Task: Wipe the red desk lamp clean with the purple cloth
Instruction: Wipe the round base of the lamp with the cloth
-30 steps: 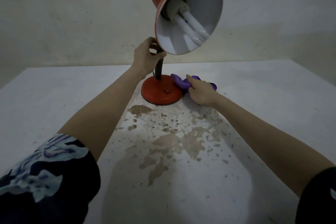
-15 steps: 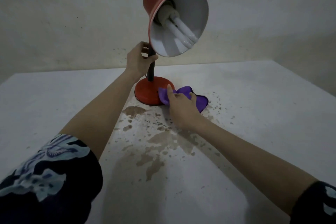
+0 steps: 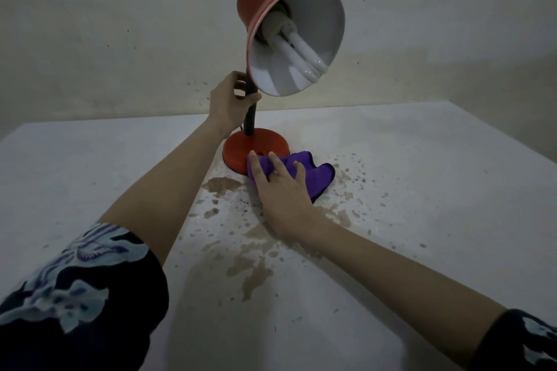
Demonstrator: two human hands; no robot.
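The right hand (image 3: pixel 278 187) lies flat with fingers spread, pressing the purple cloth (image 3: pixel 313 176) against the near rim of the red desk lamp (image 3: pixel 256 147) base, which stands on the stained table (image 3: pixel 422 190). Much of the cloth trails loose on the table beside the base. The left hand (image 3: pixel 230 102) is closed around the dark neck (image 3: pixel 250 111) just under the tilted shade (image 3: pixel 297 36). To wipe well, bunch the cloth under the fingers, follow the rim round, and brace the neck so the base cannot skid.
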